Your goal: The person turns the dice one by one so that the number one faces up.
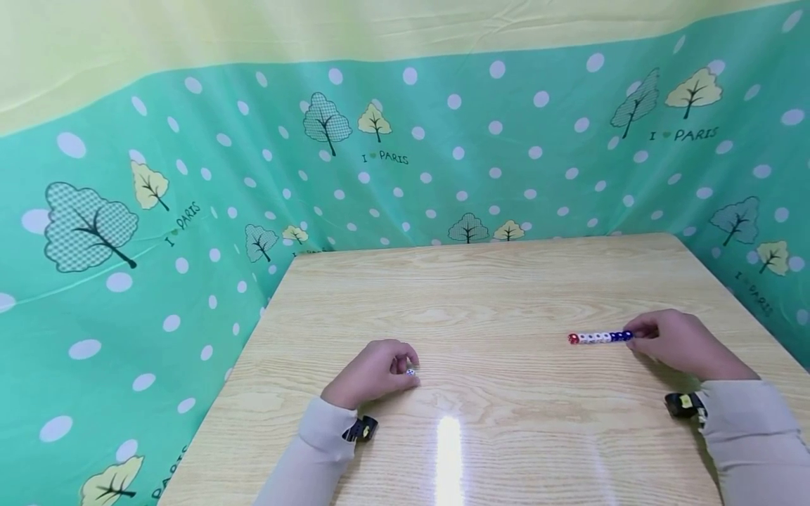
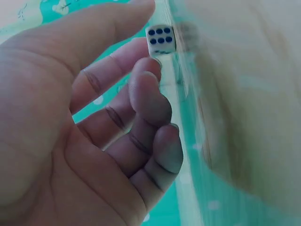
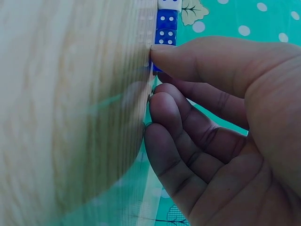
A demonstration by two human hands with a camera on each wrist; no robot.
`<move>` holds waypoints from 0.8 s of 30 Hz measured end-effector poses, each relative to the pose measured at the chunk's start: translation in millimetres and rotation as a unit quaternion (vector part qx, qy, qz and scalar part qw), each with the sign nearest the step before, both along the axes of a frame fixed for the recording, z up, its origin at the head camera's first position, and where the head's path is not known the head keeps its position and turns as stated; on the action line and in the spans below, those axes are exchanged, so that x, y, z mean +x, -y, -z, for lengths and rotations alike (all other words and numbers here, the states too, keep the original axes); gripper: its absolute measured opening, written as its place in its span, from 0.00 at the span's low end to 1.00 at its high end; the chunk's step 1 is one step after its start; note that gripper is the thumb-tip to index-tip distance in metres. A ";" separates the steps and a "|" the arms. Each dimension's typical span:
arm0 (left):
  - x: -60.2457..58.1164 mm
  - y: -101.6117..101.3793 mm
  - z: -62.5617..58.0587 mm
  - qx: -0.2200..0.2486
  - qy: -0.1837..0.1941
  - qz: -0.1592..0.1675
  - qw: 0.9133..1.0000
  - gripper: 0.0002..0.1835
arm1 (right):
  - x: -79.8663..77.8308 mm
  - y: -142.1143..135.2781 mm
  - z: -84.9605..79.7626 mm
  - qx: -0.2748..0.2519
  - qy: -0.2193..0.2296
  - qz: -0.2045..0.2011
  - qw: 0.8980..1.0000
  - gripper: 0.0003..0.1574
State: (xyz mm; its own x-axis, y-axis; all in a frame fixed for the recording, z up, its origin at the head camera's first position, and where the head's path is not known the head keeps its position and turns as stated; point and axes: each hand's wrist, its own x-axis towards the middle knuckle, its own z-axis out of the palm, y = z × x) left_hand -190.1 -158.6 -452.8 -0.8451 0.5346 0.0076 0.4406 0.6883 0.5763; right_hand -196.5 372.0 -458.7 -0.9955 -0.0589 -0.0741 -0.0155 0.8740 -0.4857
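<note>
On the table, a white die (image 1: 410,372) with dark blue pips lies between the thumb and index finger of my left hand (image 1: 373,372). In the left wrist view the die (image 2: 161,39) shows six pips, with a gap between it and the thumb; the index fingertip is close beside it. A straight row of dice runs across the right side: a red die (image 1: 572,339) at its left end, then several white dice (image 1: 593,338), then blue dice (image 1: 619,336). My right hand (image 1: 677,343) pinches the endmost blue die (image 3: 157,66), which the thumb partly hides.
The wood-grain table (image 1: 481,295) has a bright light reflection near its front. A green dotted curtain (image 1: 430,183) with tree prints surrounds its back and sides. Each wrist wears a small black camera (image 1: 362,429).
</note>
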 end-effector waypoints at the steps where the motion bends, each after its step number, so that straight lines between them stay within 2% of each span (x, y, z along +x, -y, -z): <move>1: 0.4 -1.1 -0.2 -0.003 -0.006 0.000 1.000 0.09 | -0.1 0.0 0.2 0.000 0.000 0.000 1.000 0.19; 10: 2.4 -9.1 -1.1 -0.043 -0.042 -0.020 0.998 0.07 | -1.0 -0.3 1.2 0.001 0.001 0.003 1.000 0.20; 24: 3.7 -10.0 -3.7 -0.059 -0.049 -0.036 0.996 0.05 | -2.1 -0.7 1.4 0.005 -0.001 -0.006 1.000 0.19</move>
State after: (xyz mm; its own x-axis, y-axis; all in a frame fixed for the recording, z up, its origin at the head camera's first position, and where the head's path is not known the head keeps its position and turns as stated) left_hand -186.4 -148.6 -449.1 -0.8793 0.4751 0.0325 0.4379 0.7799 0.4472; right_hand -198.5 372.7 -460.1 -0.9948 -0.0710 -0.0725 -0.0278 0.8781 -0.4777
